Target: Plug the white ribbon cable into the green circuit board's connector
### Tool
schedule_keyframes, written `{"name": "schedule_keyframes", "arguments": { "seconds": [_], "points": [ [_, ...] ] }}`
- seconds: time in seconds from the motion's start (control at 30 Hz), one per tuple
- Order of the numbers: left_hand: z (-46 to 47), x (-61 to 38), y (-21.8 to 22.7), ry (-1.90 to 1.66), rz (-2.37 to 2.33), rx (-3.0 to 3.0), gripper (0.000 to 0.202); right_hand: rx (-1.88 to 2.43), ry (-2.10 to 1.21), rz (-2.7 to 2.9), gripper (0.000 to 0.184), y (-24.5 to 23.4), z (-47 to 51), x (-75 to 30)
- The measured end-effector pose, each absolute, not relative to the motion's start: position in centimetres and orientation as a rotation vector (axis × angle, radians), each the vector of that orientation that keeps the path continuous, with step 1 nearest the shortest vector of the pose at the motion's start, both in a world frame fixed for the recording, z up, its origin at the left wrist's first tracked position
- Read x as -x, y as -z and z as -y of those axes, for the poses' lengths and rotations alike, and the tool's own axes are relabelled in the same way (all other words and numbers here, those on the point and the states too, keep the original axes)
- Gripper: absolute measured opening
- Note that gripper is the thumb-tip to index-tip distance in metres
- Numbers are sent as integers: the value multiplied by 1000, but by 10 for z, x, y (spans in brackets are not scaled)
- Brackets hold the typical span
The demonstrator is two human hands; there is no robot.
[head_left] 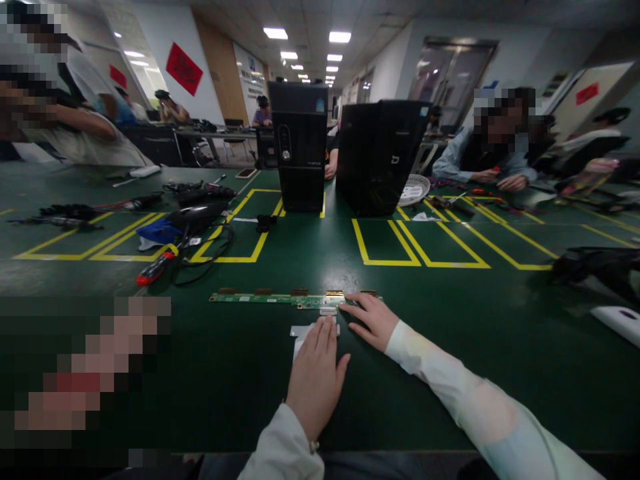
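A long, narrow green circuit board lies across the dark green table in front of me. My right hand rests at the board's right part, fingers spread and fingertips touching it. Below the board, a white flat ribbon cable runs toward a small connector on the board's lower edge. Over this cable lies my left hand, palm down, with its fingers stretched out flat. It covers most of the cable, so whether the cable end sits in the connector cannot be seen.
Two black computer towers stand ahead on the table. A red-and-black screwdriver, a blue-and-black tool and cables lie at left. A white basket sits behind the towers' right side. A co-worker handles something at right.
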State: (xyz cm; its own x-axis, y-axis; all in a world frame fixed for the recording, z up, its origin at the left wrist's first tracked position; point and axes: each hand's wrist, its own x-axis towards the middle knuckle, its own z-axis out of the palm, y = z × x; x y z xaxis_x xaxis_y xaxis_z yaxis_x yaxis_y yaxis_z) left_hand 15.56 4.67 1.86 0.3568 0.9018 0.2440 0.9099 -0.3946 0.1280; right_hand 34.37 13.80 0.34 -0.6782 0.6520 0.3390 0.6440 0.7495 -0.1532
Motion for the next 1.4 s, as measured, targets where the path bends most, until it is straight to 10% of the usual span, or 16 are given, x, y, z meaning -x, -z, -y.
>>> {"name": "schedule_keyframes", "arguments": {
  "seconds": [1.4],
  "points": [
    [-47, -154, -11, 456, 1745, 2563, 52, 971, -78, 2573, 41, -6, -135, -345]
  ]
}}
